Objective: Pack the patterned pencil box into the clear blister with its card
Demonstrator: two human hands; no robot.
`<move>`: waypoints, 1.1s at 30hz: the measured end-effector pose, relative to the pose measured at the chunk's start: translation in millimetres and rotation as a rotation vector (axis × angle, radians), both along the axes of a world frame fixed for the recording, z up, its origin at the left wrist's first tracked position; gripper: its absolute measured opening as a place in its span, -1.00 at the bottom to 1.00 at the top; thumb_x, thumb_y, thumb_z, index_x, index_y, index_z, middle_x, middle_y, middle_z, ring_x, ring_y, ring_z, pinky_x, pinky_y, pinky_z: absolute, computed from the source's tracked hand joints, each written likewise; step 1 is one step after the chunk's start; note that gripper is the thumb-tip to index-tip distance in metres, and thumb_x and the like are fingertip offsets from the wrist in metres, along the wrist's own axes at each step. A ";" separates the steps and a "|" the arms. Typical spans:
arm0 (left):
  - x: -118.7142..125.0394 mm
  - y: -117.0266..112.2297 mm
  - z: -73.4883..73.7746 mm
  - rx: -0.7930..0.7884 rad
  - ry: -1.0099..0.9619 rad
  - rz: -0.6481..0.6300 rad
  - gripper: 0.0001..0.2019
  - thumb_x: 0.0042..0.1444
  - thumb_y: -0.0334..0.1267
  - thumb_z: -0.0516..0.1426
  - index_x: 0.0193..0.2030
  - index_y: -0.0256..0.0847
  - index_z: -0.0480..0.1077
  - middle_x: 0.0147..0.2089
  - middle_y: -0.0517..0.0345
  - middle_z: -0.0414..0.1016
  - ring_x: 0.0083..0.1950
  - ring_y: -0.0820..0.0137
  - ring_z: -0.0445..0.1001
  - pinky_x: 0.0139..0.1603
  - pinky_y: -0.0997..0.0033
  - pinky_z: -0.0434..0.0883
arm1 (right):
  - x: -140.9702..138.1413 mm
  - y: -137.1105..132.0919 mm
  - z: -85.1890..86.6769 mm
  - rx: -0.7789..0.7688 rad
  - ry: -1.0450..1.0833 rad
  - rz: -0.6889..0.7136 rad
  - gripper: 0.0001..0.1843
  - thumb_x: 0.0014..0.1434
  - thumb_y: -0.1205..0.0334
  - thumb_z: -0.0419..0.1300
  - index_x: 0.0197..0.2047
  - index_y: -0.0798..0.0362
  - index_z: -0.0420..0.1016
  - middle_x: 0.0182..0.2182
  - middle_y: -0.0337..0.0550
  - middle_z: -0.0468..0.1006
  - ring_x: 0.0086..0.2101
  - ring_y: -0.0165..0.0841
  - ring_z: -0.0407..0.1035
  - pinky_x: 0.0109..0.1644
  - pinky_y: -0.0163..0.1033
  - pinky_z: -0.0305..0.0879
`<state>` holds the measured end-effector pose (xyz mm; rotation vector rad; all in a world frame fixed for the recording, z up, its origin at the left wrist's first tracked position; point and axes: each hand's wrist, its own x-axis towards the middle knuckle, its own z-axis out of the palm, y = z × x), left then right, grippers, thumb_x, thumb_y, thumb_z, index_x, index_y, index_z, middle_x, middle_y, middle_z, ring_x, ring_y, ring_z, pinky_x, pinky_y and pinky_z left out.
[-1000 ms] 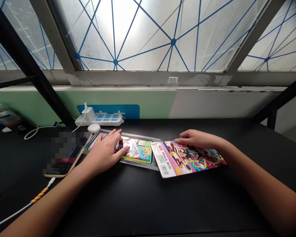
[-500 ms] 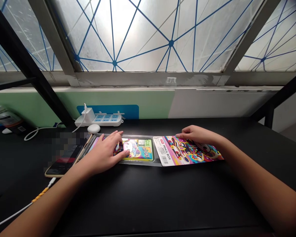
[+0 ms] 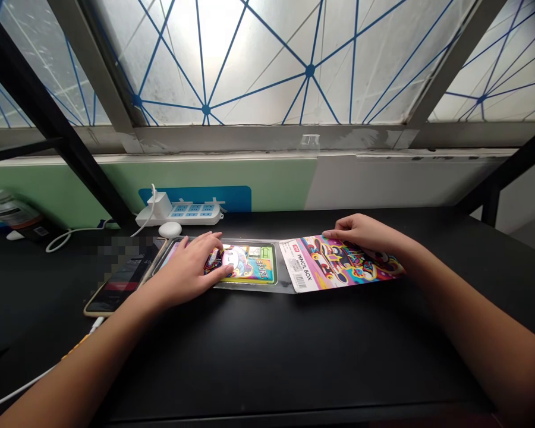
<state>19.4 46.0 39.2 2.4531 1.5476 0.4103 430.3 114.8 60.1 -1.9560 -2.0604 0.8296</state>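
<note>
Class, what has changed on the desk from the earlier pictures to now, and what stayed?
The right hand has turned the printed pencil box card to lie straighter beside the clear plastic tray, keeping its fingers on it. The left hand stays on the SPORT pencil box; the white power strip stays put.
</note>
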 end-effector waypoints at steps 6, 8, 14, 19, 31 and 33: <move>2.8 -2.6 -1.4 0.016 0.008 -0.004 -0.60 0.33 0.14 0.05 0.11 -0.07 0.35 0.45 -0.13 0.29 0.53 -0.02 0.10 0.43 -0.41 -0.03 | -30.1 -10.6 -5.8 0.103 0.030 -0.004 -0.36 0.07 -0.45 0.22 -0.54 -0.02 0.29 -0.63 -0.30 0.31 -0.63 -0.44 0.14 -0.56 -0.25 -0.02; 9.1 -7.7 -0.6 -0.006 -0.014 -0.004 -0.58 0.33 0.13 0.06 0.16 -0.06 0.35 0.48 -0.12 0.24 0.55 -0.04 0.04 0.45 -0.45 -0.12 | -47.5 -17.6 -11.3 0.107 0.066 0.004 -0.38 0.10 -0.44 0.19 -0.52 -0.02 0.31 -0.64 -0.30 0.31 -0.64 -0.43 0.13 -0.56 -0.24 -0.03; 35.7 -31.6 4.5 -0.123 -0.323 -0.052 -0.47 0.31 0.17 0.08 0.32 0.01 0.27 0.53 -0.03 0.15 0.55 -0.03 0.04 0.50 -0.30 -0.01 | -93.3 -38.3 -28.4 0.175 0.122 0.130 -0.44 0.27 -0.34 0.04 -0.49 -0.03 0.28 -0.52 -0.26 0.44 -0.49 -0.35 0.26 -0.43 -0.24 0.06; 29.6 -30.9 11.8 -0.144 -0.779 -0.058 -0.64 0.37 0.07 0.06 0.16 -0.03 0.39 0.46 0.00 0.28 0.45 0.05 0.28 0.36 0.02 0.36 | -82.0 -33.4 -26.1 0.150 0.101 0.179 -0.44 0.27 -0.34 0.05 -0.49 -0.04 0.29 -0.52 -0.25 0.44 -0.47 -0.33 0.26 -0.43 -0.23 0.05; 18.0 0.6 -26.7 -0.063 -0.930 0.084 -0.34 0.37 0.31 -0.28 0.34 -0.07 0.19 0.51 -0.01 0.17 0.53 0.14 0.11 0.45 0.01 0.20 | -27.1 -8.2 -11.7 -0.064 0.116 0.252 -0.53 0.04 -0.22 0.38 -0.16 -0.04 0.51 -0.27 -0.22 0.63 -0.29 -0.23 0.49 -0.28 -0.22 0.33; 22.9 -2.5 -30.3 -0.026 -0.884 0.067 -0.27 0.36 0.35 -0.34 0.40 -0.07 0.13 0.53 -0.02 0.13 0.56 0.14 0.05 0.49 0.01 0.12 | -32.8 -10.8 -10.6 -0.018 0.100 0.229 -0.50 0.02 -0.21 0.39 -0.11 -0.05 0.52 -0.20 -0.17 0.65 -0.21 -0.17 0.52 -0.21 -0.18 0.38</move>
